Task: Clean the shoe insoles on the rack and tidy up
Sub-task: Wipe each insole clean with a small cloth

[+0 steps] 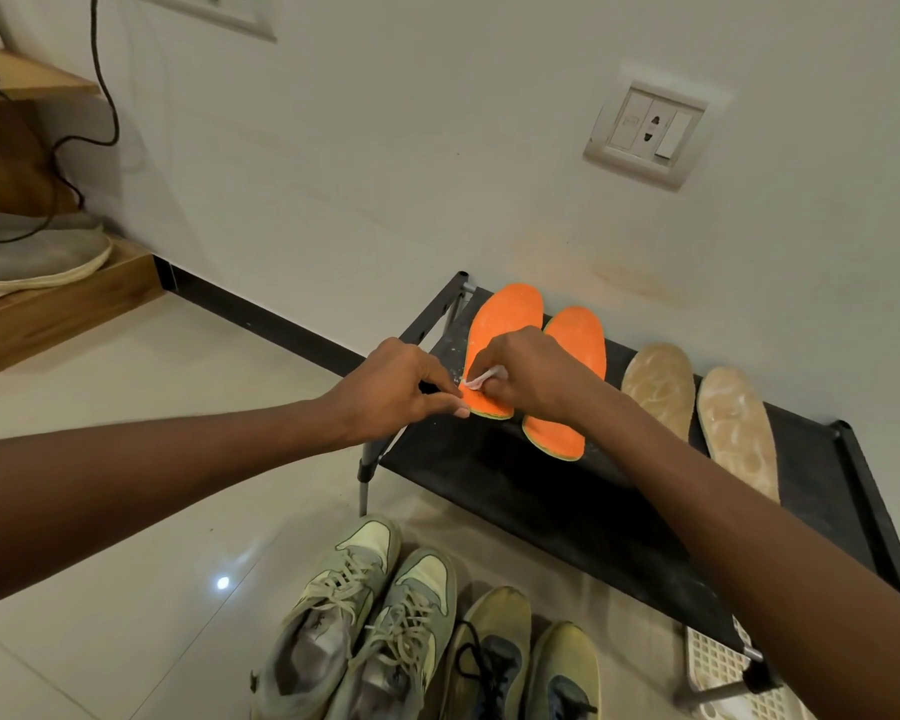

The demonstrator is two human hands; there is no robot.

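Rack, black, low, set against the white wall right of centre frame; its near right corner is cut off by the right forearm and the frame edge. Orange insoles, two, lying side by side at the rack's upper-left end: left orange insole with its heel at the rack's left front edge, right orange insole just beside it, heel partly under the right wrist. Beige insoles, two, further right on the same surface: first, second, narrowly apart, the second's heel hidden by the forearm. Left hand: fingertips pinching the heel edge of the left orange insole. Right hand: grip pinched around a small white wipe, pressed on the same insole's heel; most of the wipe is hidden inside the fingers. Open black rack surface lies in front of the insoles. Floor, pale tile: open room to the left of the rack. Sneakers, pale green-grey pair and yellow-green pair, on the floor before the rack, heels cut off at the bottom edge. White perforated item under the rack's lower right, kind unclear. Wall socket, upper right.
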